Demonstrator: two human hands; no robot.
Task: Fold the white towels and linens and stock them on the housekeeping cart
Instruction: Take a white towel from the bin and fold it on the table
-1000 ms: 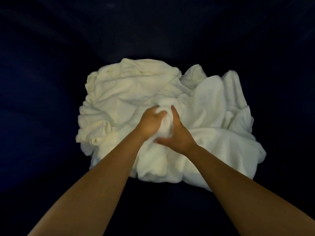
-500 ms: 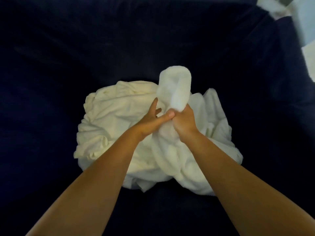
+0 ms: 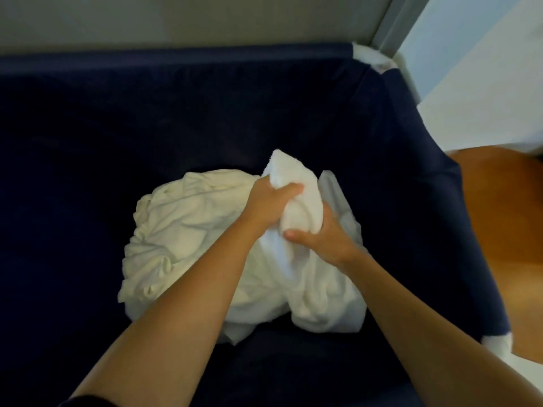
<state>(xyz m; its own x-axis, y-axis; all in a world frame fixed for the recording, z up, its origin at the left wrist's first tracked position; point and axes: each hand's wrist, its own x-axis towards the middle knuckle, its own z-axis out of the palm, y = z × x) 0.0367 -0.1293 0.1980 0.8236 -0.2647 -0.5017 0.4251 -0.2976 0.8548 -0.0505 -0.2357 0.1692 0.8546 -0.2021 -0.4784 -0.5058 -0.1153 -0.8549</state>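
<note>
A white towel (image 3: 296,183) is bunched up between both hands above a heap in a dark blue fabric bin (image 3: 88,160). My left hand (image 3: 271,202) grips the towel near its top. My right hand (image 3: 321,240) grips it just below, thumb across the cloth. The towel's lower part (image 3: 320,292) hangs down onto the heap. A crumpled cream linen (image 3: 182,227) lies to the left, beneath my left forearm.
The bin's blue rim (image 3: 205,55) runs along a grey wall (image 3: 176,19) at the back. Its right wall (image 3: 440,230) borders an orange-brown floor (image 3: 505,230). White padding shows at the bin's corners (image 3: 371,58).
Both hands have lifted the towel higher out of the heap and regripped it, left above right. The view has risen, and the bin's rim, wall and floor now show.
</note>
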